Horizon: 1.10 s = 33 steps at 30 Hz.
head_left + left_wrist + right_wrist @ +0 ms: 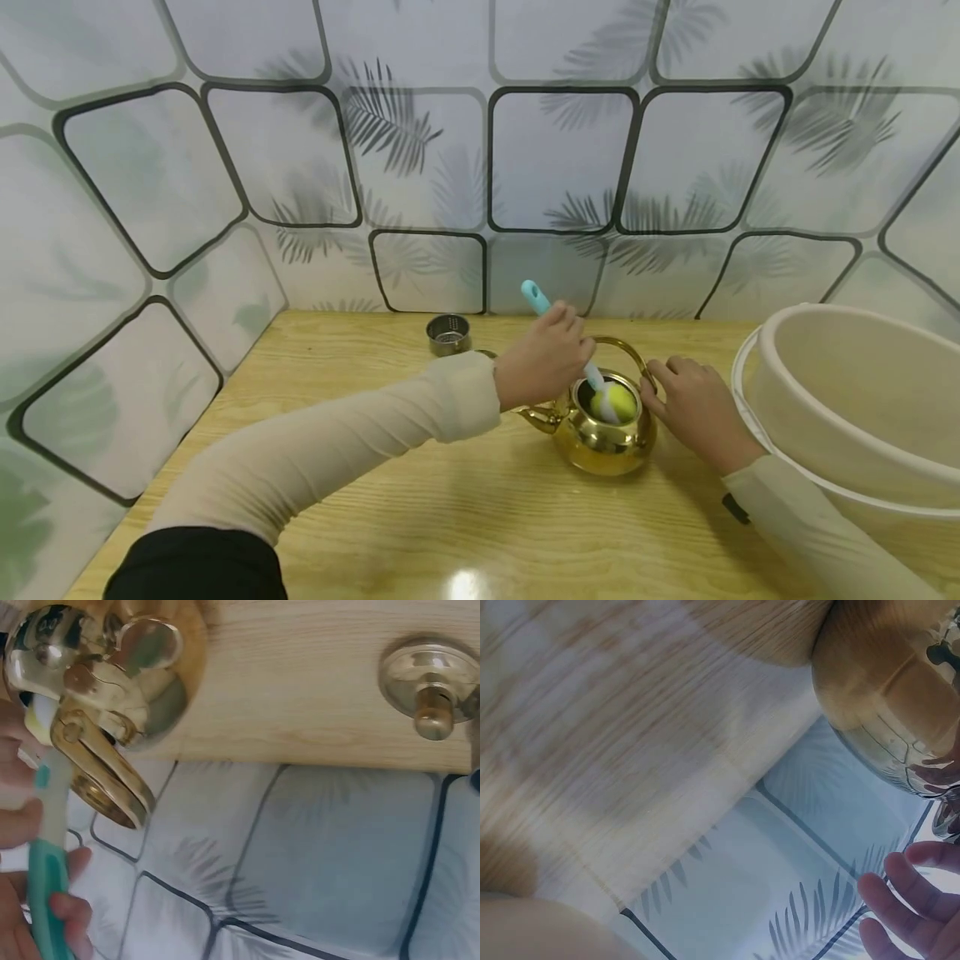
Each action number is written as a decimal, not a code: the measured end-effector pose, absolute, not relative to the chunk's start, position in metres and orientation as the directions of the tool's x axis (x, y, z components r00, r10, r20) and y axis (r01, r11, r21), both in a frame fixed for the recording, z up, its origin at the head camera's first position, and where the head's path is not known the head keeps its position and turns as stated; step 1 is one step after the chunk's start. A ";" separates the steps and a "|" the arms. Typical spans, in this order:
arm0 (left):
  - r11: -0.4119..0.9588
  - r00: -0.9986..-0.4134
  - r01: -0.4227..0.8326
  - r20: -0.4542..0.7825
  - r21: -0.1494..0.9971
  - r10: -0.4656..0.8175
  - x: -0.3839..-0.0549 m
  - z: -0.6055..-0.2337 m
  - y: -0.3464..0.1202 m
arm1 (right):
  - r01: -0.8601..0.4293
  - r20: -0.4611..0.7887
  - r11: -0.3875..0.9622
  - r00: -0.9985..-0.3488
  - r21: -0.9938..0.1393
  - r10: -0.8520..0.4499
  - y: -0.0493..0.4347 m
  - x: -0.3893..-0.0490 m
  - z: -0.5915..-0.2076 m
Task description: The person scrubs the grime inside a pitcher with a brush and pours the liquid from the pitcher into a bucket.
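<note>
My left hand (pixel 543 357) grips the turquoise handle of a sponge brush (pixel 534 296). The brush slants down into a shiny gold kettle (pixel 606 448), its yellow-green sponge head (pixel 617 403) sitting in the kettle's round mouth. In the left wrist view, curled fingers (pixel 69 909) wrap the turquoise handle beside the kettle's arched handle (pixel 112 769). My right hand (pixel 697 408) pinches the right end of that arched handle between thumb and fingers. The right wrist view has the fingers (pixel 904 900) close by the kettle's side (pixel 885 697); the thumb is hidden there.
A small metal strainer (pixel 448 335) stands at the back of the wooden table (pixel 420 517). Near it lies a gold lid with a knob (pixel 429 682), mostly hidden by the left arm in the head view. Large cream basins (pixel 787 400) stand at right. A patterned wall rises behind.
</note>
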<state>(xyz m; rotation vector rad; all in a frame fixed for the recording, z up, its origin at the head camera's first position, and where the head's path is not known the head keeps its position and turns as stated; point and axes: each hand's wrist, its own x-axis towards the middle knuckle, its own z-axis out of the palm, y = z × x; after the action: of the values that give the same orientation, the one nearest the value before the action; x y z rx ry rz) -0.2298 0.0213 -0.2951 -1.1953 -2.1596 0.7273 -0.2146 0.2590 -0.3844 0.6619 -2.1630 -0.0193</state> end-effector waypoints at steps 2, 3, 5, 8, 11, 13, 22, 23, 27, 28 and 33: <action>0.441 -0.434 0.592 0.194 -0.675 0.880 -0.234 -0.294 0.020 | -0.448 0.729 0.861 -0.503 0.240 -0.464 0.260 -0.216 -0.384; 0.434 -0.429 0.606 0.185 -0.667 0.884 -0.236 -0.293 0.020 | -0.447 0.727 0.862 -0.507 0.239 -0.464 0.260 -0.216 -0.384; 0.415 -0.418 0.625 0.166 -0.662 0.893 -0.241 -0.291 0.021 | -0.445 0.724 0.864 -0.512 0.236 -0.462 0.261 -0.218 -0.384; 0.381 -0.399 0.639 0.136 -0.668 0.907 -0.245 -0.287 0.022 | -0.445 0.724 0.865 -0.515 0.230 -0.458 0.263 -0.220 -0.384; 0.327 -0.375 0.633 0.091 -0.702 0.922 -0.248 -0.280 0.025 | -0.447 0.727 0.865 -0.513 0.228 -0.456 0.264 -0.223 -0.384; 0.280 -0.361 0.626 0.048 -0.728 0.931 -0.250 -0.274 0.028 | -0.449 0.730 0.864 -0.509 0.228 -0.457 0.264 -0.224 -0.384; 0.085 -0.298 0.583 -0.115 -0.808 0.948 -0.254 -0.253 0.056 | -0.458 0.731 0.857 -0.498 0.235 -0.466 0.267 -0.230 -0.382; 0.068 -0.293 0.574 -0.127 -0.816 0.948 -0.253 -0.252 0.059 | -0.458 0.730 0.857 -0.500 0.235 -0.467 0.268 -0.231 -0.382; 0.023 -0.279 0.537 -0.152 -0.844 0.948 -0.249 -0.251 0.066 | -0.454 0.722 0.857 -0.504 0.245 -0.474 0.268 -0.233 -0.384; 0.017 -0.279 0.527 -0.154 -0.849 0.948 -0.248 -0.251 0.067 | -0.455 0.723 0.856 -0.502 0.246 -0.475 0.269 -0.233 -0.384; 0.013 -0.292 0.492 -0.150 -0.870 0.945 -0.242 -0.251 0.071 | -0.455 0.725 0.857 -0.501 0.243 -0.472 0.270 -0.234 -0.386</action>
<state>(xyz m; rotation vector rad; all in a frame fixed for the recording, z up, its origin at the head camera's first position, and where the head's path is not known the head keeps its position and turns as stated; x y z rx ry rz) -0.2418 0.0709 -0.2514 -1.4674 -1.8117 1.2237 -0.2343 0.2698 -0.3859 0.6702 -2.1696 -0.0256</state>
